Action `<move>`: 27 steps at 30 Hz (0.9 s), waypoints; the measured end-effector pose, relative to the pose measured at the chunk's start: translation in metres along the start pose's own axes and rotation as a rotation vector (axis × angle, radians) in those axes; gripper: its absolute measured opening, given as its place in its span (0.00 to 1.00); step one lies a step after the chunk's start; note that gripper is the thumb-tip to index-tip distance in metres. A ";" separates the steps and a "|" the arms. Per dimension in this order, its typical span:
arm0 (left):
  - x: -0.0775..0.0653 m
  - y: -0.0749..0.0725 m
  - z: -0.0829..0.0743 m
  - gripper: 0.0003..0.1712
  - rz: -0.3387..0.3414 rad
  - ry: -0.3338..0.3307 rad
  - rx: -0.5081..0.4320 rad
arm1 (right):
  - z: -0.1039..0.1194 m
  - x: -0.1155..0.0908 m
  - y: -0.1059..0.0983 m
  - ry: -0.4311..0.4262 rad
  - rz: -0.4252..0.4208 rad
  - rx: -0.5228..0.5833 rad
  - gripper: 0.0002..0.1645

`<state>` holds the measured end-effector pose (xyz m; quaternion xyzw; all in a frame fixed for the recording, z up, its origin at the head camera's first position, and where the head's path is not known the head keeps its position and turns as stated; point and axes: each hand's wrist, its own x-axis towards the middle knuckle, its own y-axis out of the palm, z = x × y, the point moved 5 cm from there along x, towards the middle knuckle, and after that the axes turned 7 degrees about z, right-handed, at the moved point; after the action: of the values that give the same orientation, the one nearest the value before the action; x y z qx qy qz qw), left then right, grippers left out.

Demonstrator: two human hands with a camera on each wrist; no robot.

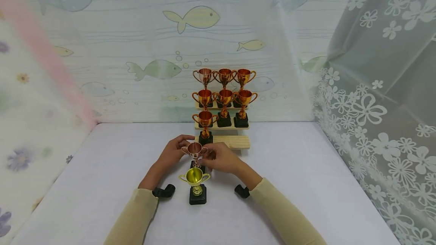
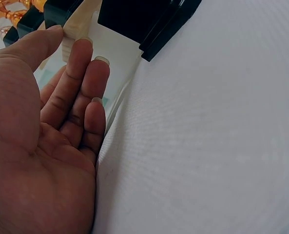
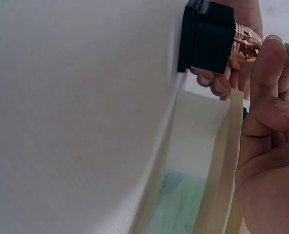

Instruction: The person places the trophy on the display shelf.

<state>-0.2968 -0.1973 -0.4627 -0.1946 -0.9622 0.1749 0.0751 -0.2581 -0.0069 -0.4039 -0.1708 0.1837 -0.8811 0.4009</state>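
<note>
A rose-gold trophy cup (image 1: 195, 149) with a black base (image 3: 207, 36) is just in front of the lowest step of a wooden stand (image 1: 231, 141). At its stem, my right hand (image 1: 221, 158) pinches it, though part of the contact is hidden. My left hand (image 1: 172, 152) is on the cup's other side, fingers loosely bent, with the thumb tip (image 2: 54, 34) near the step's left end. In front of the rose-gold cup, a gold trophy (image 1: 194, 177) stands upright on the table.
Bronze-coloured trophies fill the stand's top and middle steps; another bronze trophy (image 1: 205, 120) stands at the left of the lowest step. White cloth covers the table (image 1: 289, 184). A fish-patterned curtain (image 1: 136, 29) hangs behind, and a lace curtain (image 1: 378, 116) is at the right.
</note>
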 end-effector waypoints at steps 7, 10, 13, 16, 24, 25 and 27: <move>-0.001 0.000 -0.007 0.27 0.018 0.004 -0.001 | -0.002 0.001 0.005 0.043 0.001 0.022 0.06; 0.004 0.000 0.005 0.26 0.013 0.039 -0.021 | -0.003 0.002 0.007 0.054 -0.005 0.010 0.06; 0.009 -0.001 0.018 0.27 0.005 0.054 -0.023 | -0.002 0.002 0.007 0.056 -0.009 -0.009 0.06; 0.009 -0.001 0.023 0.28 0.000 0.051 -0.013 | 0.001 0.002 0.008 0.050 -0.011 -0.034 0.07; 0.010 -0.001 0.025 0.27 -0.010 0.042 0.000 | -0.003 0.002 0.009 0.044 -0.013 -0.054 0.09; 0.010 -0.001 0.025 0.27 -0.011 0.042 0.000 | -0.002 0.002 0.009 0.044 -0.011 -0.053 0.09; 0.009 -0.001 0.024 0.28 -0.012 0.046 -0.002 | -0.004 0.003 0.009 0.041 -0.005 -0.050 0.10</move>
<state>-0.3107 -0.2015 -0.4840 -0.1930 -0.9615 0.1692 0.0982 -0.2557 -0.0136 -0.4112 -0.1631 0.2136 -0.8805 0.3905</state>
